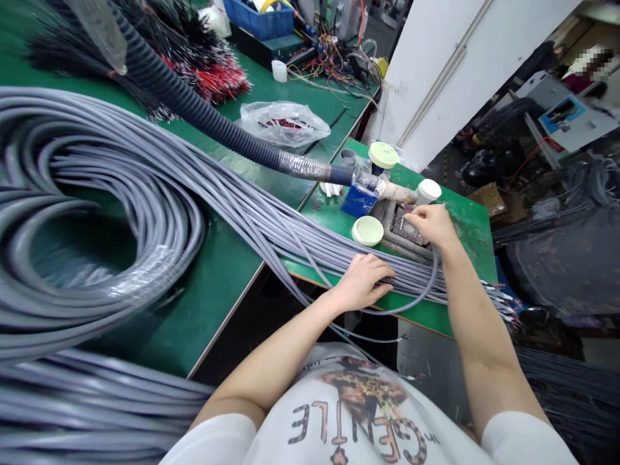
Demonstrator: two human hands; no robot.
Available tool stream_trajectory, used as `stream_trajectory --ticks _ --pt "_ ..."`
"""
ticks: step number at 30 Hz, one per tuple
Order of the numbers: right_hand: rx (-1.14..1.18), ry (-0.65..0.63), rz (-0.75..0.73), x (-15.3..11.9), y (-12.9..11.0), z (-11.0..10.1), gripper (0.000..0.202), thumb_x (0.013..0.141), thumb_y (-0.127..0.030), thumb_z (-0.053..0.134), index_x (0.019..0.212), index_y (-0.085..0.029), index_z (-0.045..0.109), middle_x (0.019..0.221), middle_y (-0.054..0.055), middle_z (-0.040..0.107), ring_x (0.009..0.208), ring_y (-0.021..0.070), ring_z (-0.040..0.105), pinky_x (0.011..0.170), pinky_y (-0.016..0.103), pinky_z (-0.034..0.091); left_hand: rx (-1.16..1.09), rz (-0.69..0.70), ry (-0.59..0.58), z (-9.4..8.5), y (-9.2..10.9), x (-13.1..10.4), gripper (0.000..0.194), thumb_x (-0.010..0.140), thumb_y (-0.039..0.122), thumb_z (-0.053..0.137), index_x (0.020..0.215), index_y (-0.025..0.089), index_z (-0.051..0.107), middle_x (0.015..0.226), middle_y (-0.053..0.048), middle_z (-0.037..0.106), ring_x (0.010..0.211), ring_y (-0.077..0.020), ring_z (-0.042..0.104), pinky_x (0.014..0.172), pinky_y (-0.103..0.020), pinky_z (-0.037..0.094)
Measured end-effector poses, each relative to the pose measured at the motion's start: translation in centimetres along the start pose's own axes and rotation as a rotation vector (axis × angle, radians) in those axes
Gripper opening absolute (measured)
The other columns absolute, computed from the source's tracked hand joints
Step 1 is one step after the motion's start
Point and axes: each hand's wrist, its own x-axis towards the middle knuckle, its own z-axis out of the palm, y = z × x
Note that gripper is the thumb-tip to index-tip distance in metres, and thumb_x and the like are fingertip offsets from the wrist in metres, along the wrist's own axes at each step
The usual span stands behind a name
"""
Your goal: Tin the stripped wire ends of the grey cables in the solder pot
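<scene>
My right hand [433,226] is closed in a pinch on the end of a grey cable [426,287], which loops down from it toward the bundle. Thin coloured wire ends show at the fingertips, above a square, crusted metal pot [382,227] that looks like a solder pot. Palm down, my left hand [363,282] lies on the bundle of grey cables [310,236], its thumb apart from the fingers. Stripped ends of the bundle [504,300] stick out beyond my right forearm.
A ribbed hose [194,116] ends beside the pot, near a blue box [358,199]. Around it stand a pale dish [367,231], a white jar [429,191] and a yellow-lidded container [383,155]. Coiled grey cable [165,284] covers the left table. A plastic bag [285,124] lies behind.
</scene>
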Motion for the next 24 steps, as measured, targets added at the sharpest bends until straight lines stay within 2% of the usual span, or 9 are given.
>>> stream_trajectory --ticks 4,8,14,24 --pt "-0.081 0.051 0.197 0.7 5.8 -0.4 0.028 0.073 -0.037 0.060 0.071 -0.013 0.074 0.066 0.005 0.068 0.064 0.0166 0.059 0.057 0.024 0.036 -0.015 0.004 -0.026 -0.6 0.2 0.0 0.023 0.090 0.034 0.054 0.109 0.023 0.061 0.111 -0.003 0.067 0.103 -0.0194 0.053 0.087 -0.036 0.031" --pt "-0.150 -0.003 0.304 1.1 8.9 1.1 0.027 0.073 -0.038 0.062 0.076 -0.014 0.075 0.074 0.006 0.070 0.071 0.0184 0.063 0.061 0.024 0.040 -0.021 -0.008 -0.043 -0.5 0.2 0.0 0.023 0.090 0.034 0.054 0.110 0.023 0.061 0.113 -0.004 0.067 0.105 -0.0203 0.052 0.087 -0.037 0.031" --pt "-0.174 -0.057 0.337 1.7 9.7 2.8 0.027 0.073 -0.038 0.063 0.079 -0.016 0.076 0.082 0.009 0.073 0.079 0.0206 0.066 0.069 0.025 0.045 -0.027 -0.008 -0.048 -0.4 0.2 0.1 0.023 0.090 0.034 0.055 0.110 0.024 0.061 0.113 -0.004 0.066 0.105 -0.0207 0.052 0.087 -0.037 0.032" --pt "-0.171 -0.092 0.355 2.1 10.0 3.5 0.029 0.072 -0.039 0.062 0.083 -0.017 0.077 0.085 0.011 0.073 0.084 0.0244 0.067 0.071 0.027 0.045 -0.033 -0.010 -0.052 -0.6 0.2 0.1 0.023 0.090 0.034 0.055 0.110 0.023 0.061 0.114 -0.003 0.066 0.105 -0.0201 0.052 0.087 -0.036 0.031"
